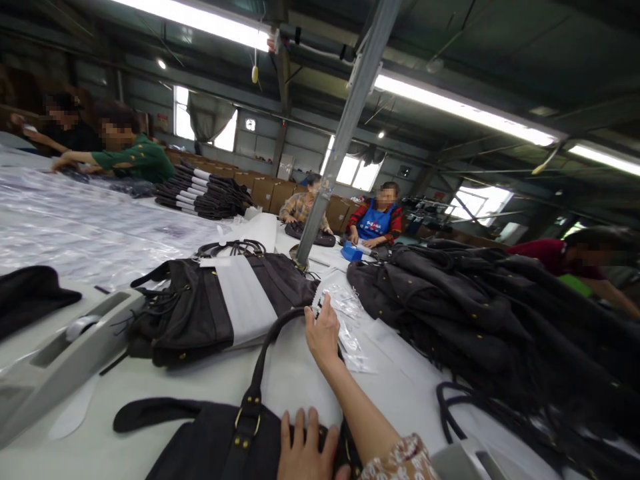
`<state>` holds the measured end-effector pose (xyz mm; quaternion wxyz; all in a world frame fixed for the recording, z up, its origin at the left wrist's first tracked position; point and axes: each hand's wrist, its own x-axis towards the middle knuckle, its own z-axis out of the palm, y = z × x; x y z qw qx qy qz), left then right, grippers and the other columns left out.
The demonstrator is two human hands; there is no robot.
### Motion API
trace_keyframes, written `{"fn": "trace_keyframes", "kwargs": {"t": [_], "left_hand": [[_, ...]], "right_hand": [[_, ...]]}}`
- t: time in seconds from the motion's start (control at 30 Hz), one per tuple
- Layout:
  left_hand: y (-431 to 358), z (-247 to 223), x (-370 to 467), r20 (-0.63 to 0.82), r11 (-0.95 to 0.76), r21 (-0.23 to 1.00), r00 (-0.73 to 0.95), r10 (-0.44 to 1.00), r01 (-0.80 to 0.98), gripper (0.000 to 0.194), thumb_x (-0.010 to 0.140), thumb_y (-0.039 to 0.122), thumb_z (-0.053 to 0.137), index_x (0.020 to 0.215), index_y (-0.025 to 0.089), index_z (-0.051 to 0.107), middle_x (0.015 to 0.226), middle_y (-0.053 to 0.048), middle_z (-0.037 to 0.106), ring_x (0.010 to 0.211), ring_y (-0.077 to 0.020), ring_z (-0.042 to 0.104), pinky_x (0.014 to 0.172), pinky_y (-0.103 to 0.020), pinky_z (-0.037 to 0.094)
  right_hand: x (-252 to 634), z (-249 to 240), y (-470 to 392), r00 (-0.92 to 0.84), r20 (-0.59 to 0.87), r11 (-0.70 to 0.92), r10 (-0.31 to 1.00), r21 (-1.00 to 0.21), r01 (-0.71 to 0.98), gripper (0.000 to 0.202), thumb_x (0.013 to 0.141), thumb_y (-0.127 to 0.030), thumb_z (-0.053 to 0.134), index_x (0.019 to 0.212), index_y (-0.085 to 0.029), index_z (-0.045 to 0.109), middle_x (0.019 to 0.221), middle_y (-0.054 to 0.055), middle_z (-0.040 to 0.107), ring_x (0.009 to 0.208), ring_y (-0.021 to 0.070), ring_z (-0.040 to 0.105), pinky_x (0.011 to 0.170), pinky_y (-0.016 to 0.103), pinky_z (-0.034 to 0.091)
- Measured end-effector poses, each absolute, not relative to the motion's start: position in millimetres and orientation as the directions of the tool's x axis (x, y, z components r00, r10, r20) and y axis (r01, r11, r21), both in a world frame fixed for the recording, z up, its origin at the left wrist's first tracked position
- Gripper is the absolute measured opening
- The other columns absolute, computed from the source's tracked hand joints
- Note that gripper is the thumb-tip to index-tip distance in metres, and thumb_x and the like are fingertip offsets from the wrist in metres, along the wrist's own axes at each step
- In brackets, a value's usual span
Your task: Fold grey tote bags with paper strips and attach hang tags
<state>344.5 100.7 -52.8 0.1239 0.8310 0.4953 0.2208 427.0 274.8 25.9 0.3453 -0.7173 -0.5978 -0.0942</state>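
A black bag (210,437) with brass rings and rivets lies at the bottom of the view, its rounded handle (265,347) standing up. Flat on this bag rests my left hand (307,448), fingers spread. My right hand (323,331) is at the top of the handle, thumb and fingers closed near it, with a small white serrated-edged piece (317,299) showing beside the fingertips. Just beyond lies another black bag (185,303) with a white paper band (245,293) around it.
Black bags are heaped (475,307) on the right. A metal post (345,133) rises beyond my right hand. Clear plastic bags (90,213) cover the left of the table (115,393); banded bags (200,190) are stacked behind. A grey dispenser (65,367) stands left. Several people work around.
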Motion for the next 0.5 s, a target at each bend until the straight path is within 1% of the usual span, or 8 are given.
{"fn": "trace_keyframes", "kwargs": {"t": [0.1, 0.2, 0.27, 0.33, 0.37, 0.43, 0.47, 0.5], "left_hand": [[97, -29, 332, 0.148, -0.486, 0.467, 0.477, 0.867, 0.739, 0.052, 0.087, 0.059, 0.031, 0.127, 0.032, 0.053, 0.137, -0.012, 0.048, 0.128, -0.0373, 0.039, 0.106, -0.063, 0.019], [95, -19, 326, 0.109, -0.500, 0.447, 0.509, 0.854, 0.742, 0.055, 0.089, 0.056, 0.027, 0.130, 0.027, 0.049, 0.138, -0.014, 0.045, 0.130, -0.0379, 0.035, 0.107, -0.062, 0.015], [95, -18, 324, 0.079, -0.512, 0.432, 0.535, 0.841, 0.742, 0.054, 0.090, 0.054, 0.028, 0.133, 0.027, 0.046, 0.140, -0.015, 0.042, 0.130, -0.0382, 0.033, 0.107, -0.062, 0.014], [94, -19, 323, 0.069, -0.519, 0.419, 0.544, 0.836, 0.745, 0.053, 0.090, 0.054, 0.027, 0.134, 0.028, 0.044, 0.141, -0.014, 0.040, 0.130, -0.0373, 0.033, 0.106, -0.062, 0.013], [94, -19, 322, 0.072, -0.519, 0.414, 0.541, 0.838, 0.748, 0.052, 0.090, 0.054, 0.027, 0.133, 0.029, 0.044, 0.141, -0.013, 0.040, 0.130, -0.0367, 0.032, 0.106, -0.061, 0.013], [93, -17, 321, 0.084, -0.520, 0.406, 0.536, 0.840, 0.752, 0.052, 0.090, 0.056, 0.025, 0.132, 0.031, 0.045, 0.141, -0.011, 0.040, 0.130, -0.0353, 0.032, 0.107, -0.061, 0.013], [93, -15, 321, 0.089, -0.522, 0.403, 0.535, 0.840, 0.752, 0.052, 0.090, 0.057, 0.025, 0.131, 0.031, 0.045, 0.140, -0.011, 0.040, 0.129, -0.0347, 0.032, 0.107, -0.061, 0.013], [93, -13, 320, 0.094, -0.524, 0.400, 0.534, 0.840, 0.752, 0.052, 0.090, 0.057, 0.025, 0.130, 0.031, 0.046, 0.140, -0.010, 0.040, 0.129, -0.0342, 0.033, 0.107, -0.061, 0.013]], "right_hand": [[416, 47, 220, 0.203, 0.492, 0.016, 0.847, -0.405, 0.914, 0.065, 0.092, -0.043, 0.036, 0.143, -0.007, 0.022, 0.139, 0.020, 0.042, 0.126, 0.0291, 0.040, 0.102, 0.045, 0.031], [415, 67, 148, 0.104, 0.387, 0.052, 0.916, -0.373, 0.926, 0.063, 0.092, -0.043, 0.035, 0.145, -0.013, 0.021, 0.143, 0.015, 0.039, 0.131, 0.0271, 0.036, 0.105, 0.046, 0.029], [423, 71, 93, 0.046, 0.271, 0.040, 0.961, -0.305, 0.951, 0.059, 0.092, -0.043, 0.033, 0.146, -0.021, 0.023, 0.144, 0.010, 0.037, 0.133, 0.0269, 0.033, 0.106, 0.049, 0.026], [435, 61, 39, 0.025, 0.152, 0.003, 0.988, -0.186, 0.982, 0.056, 0.090, -0.045, 0.034, 0.143, -0.028, 0.030, 0.145, 0.006, 0.037, 0.135, 0.0295, 0.029, 0.106, 0.054, 0.024], [441, 51, 14, 0.046, 0.111, -0.032, 0.993, -0.119, 0.992, 0.054, 0.088, -0.047, 0.036, 0.141, -0.032, 0.036, 0.145, 0.005, 0.037, 0.136, 0.0321, 0.027, 0.105, 0.058, 0.023], [454, 25, -27, 0.144, 0.046, -0.143, 0.989, -0.019, 0.990, 0.057, 0.083, -0.055, 0.041, 0.136, -0.035, 0.043, 0.145, 0.006, 0.037, 0.135, 0.0381, 0.026, 0.103, 0.064, 0.020], [459, 12, -41, 0.195, 0.007, -0.195, 0.981, 0.002, 0.981, 0.057, 0.082, -0.056, 0.040, 0.135, -0.036, 0.044, 0.145, 0.005, 0.038, 0.135, 0.0390, 0.027, 0.101, 0.066, 0.021], [462, 1, -51, 0.230, -0.018, -0.230, 0.973, 0.006, 0.973, 0.057, 0.084, -0.056, 0.036, 0.137, -0.036, 0.040, 0.146, 0.003, 0.036, 0.136, 0.0374, 0.025, 0.102, 0.065, 0.021]]}}
